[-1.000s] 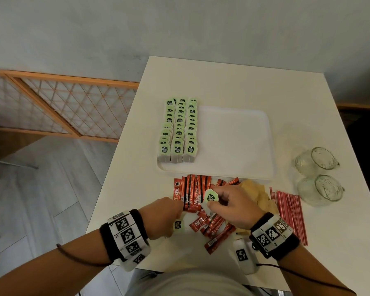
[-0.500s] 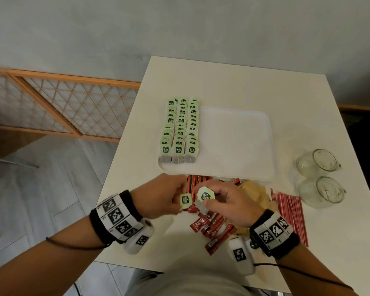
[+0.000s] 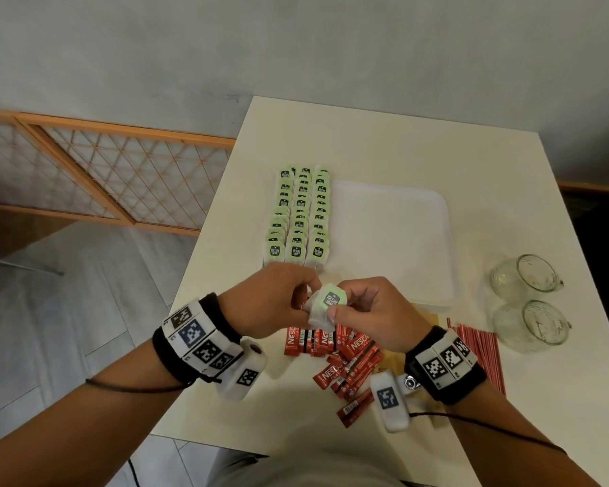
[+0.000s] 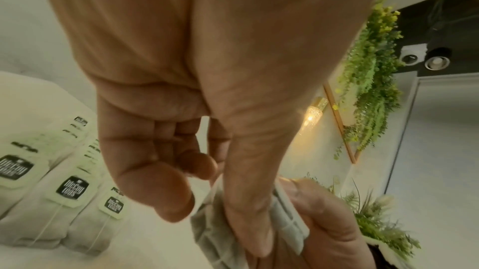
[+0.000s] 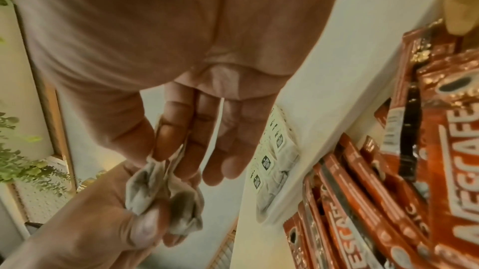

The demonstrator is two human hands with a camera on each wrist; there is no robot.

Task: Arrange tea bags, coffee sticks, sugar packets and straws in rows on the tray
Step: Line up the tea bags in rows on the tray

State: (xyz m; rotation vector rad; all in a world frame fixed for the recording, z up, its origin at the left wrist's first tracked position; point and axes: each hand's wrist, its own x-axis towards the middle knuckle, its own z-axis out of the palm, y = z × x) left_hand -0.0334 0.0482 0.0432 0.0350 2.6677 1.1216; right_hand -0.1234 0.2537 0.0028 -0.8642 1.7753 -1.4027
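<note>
**Tea bags held between both hands above the coffee sticks**

Head view. Item: held tea bags (image 3: 326,307), pale paper pouch with a light green tag printed with a dark label; how many pouches are in the bundle cannot be told here. Location: above the near table (image 3: 366,142) edge, just short of the white tray (image 3: 394,233). The left hand (image 3: 271,300) pinches the bundle's left side; the right hand (image 3: 373,311) holds its right side, thumb laid across the front. On the tray's left part: tea bag rows (image 3: 301,216), three rows, tags up. Below the hands: coffee sticks (image 3: 341,356), red, a loose heap, too overlapped to count. Straws (image 3: 479,349), red, a flat bundle at right. Glass jars (image 3: 528,304), two, lying on their sides beside the straws. Brown paper under the sticks, mostly hidden.

Left wrist view. The left fingers (image 4: 249,222) press narrow on grey-white pouch paper, with the right hand's fingers beneath it. Three front tags of the rows show at left.

Right wrist view. Two pouches hang side by side, pinched at the top by the right fingers (image 5: 171,136) and gripped lower down by the left fingers (image 5: 145,226). Sticks lie at right.
</note>
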